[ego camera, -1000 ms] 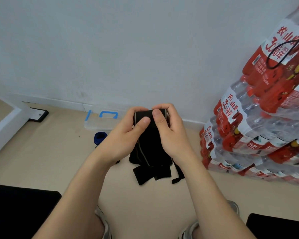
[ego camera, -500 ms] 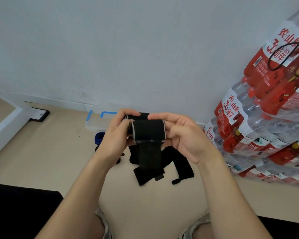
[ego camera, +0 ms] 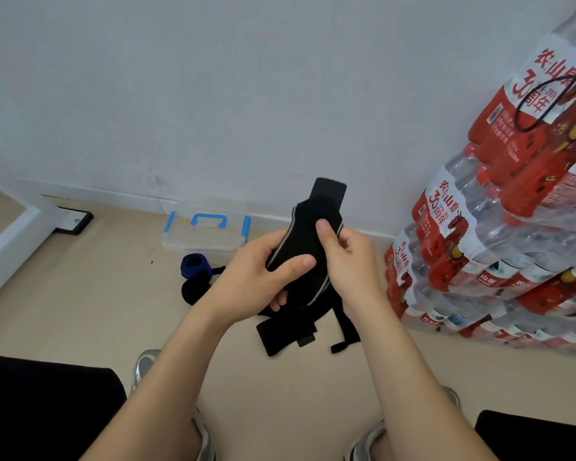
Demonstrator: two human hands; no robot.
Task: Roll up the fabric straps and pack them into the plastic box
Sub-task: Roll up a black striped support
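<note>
A black strap (ego camera: 301,242) with grey edging is held up above the floor (ego camera: 97,311) by two bare hands. The left hand (ego camera: 246,284) wraps it — thumb across the front, fingers curled behind. The right hand (ego camera: 350,261) pinches its right edge, and the strap's tab end stands clear above the fingertips. By the wall (ego camera: 213,94) sits the clear plastic box (ego camera: 180,239), with a rolled blue strap (ego camera: 195,266) just in front of it.

The strap (ego camera: 308,241) is hiding most fingers of the left hand (ego camera: 253,281). Below the grip, the right hand (ego camera: 350,267) is masking part of the floor straps (ego camera: 280,334). Right of the grip, the frame edge is cutting off the bottle packs (ego camera: 499,254).
</note>
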